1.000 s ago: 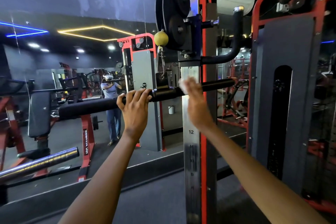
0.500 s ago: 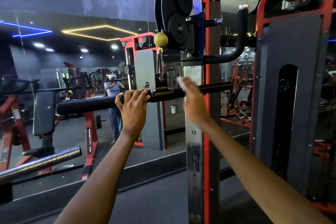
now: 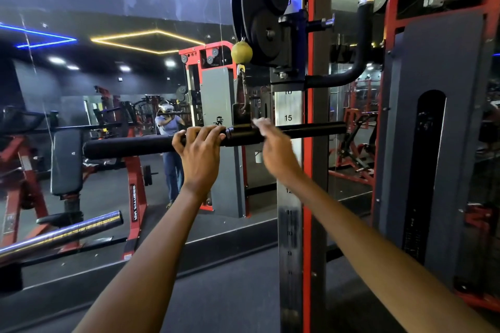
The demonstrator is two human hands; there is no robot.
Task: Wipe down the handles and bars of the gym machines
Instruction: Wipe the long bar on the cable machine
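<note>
Head view: black cable-machine bar point(image 3: 130, 146) hangs level from a carabiner point(image 3: 241, 92) under the pulley point(image 3: 263, 12). Left hand point(image 3: 200, 155) grips it near centre, fingers curled over. Right hand point(image 3: 277, 155) pinches a white wipe point(image 3: 260, 122) against the bar's middle. Mirror point(image 3: 108, 89) behind.

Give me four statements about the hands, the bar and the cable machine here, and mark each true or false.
1. The left hand grips the black bar from above. True.
2. The right hand holds a white cloth against the bar. True.
3. The bar lies on the floor. False: it hangs by a clip below the yellow ball.
4. The pulley carriage sits beside number 9 on the post. False: it sits above 15.
</note>
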